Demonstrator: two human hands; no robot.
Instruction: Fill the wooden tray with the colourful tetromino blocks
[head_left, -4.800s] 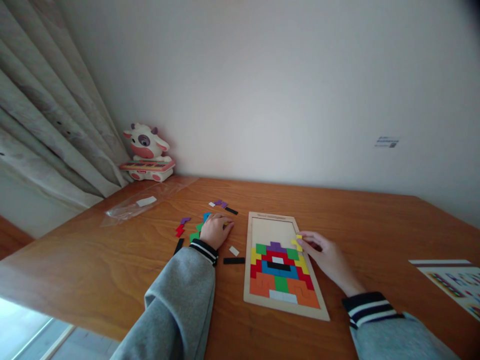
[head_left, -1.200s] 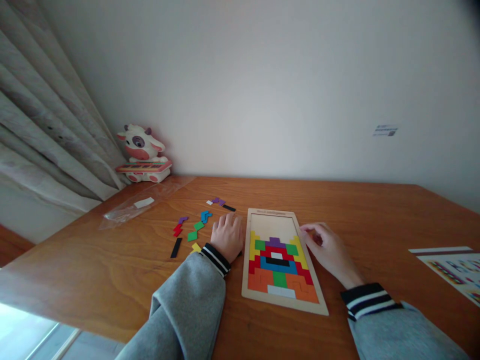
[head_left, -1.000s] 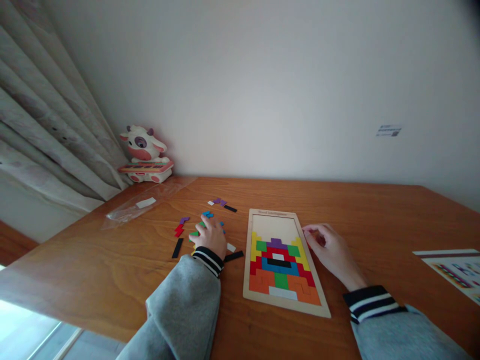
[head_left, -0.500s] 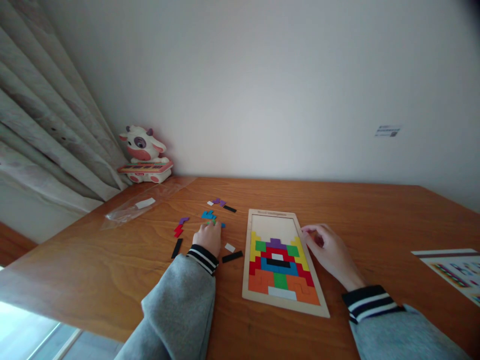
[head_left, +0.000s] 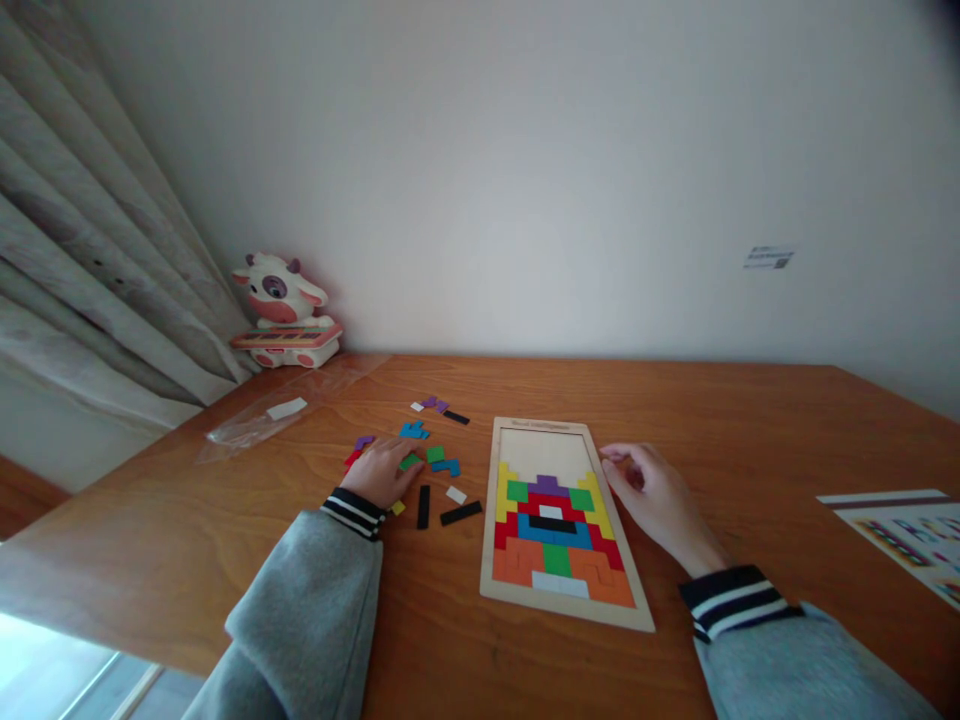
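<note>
My left hand lies palm down over loose puzzle pieces, its fingers spread. A green piece shows at its fingertips; a red piece and a yellow piece peek out beside it. My right hand rests at the right edge of a wooden puzzle board, fingers curled and tips drawn close to the thumb; whether anything is between them cannot be seen. Coloured blocks fill the board's lower part, with a purple piece topmost. The bare board base shows above them.
Loose pieces lie left of the board, including a blue piece, a green square and a black bar. A clear plastic bag and a cow toy are further left. A printed sheet lies at right.
My left hand has slid left across the pieces, uncovering green, blue, yellow and black ones and covering a black bar. My right hand stays by the board. The view has shifted slightly.
</note>
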